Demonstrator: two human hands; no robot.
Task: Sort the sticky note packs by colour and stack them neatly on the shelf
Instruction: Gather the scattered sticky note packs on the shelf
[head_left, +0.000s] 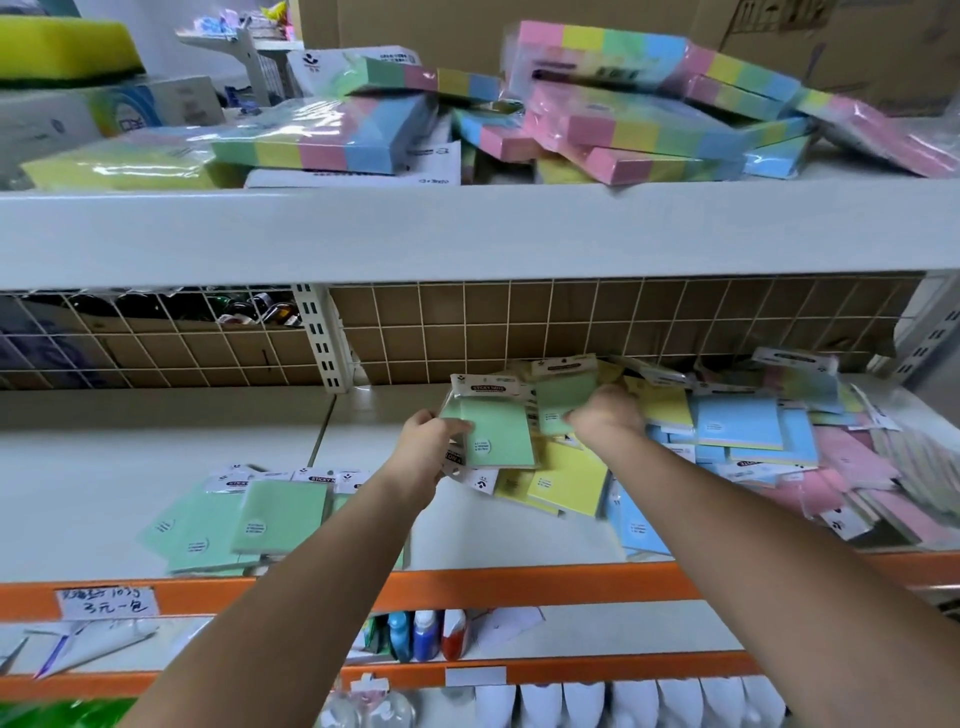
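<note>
Sticky note packs: green pack (500, 434) held in left grip (427, 451) at shelf (130, 467) centre; right grip (605, 413) pinches 2nd green pack (563, 400). Sorting step; next, prob. stack on green pile (234, 519) at 8 o'clock.

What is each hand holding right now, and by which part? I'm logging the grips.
The left hand grips a green pack by its left edge. The right hand grips a second green pack at its lower right corner.

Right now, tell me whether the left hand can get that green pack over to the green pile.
Probably yes. The left hand grips a green pack, and the green pile lies just down-left on the same shelf, with bare shelf between and nothing blocking.
</note>
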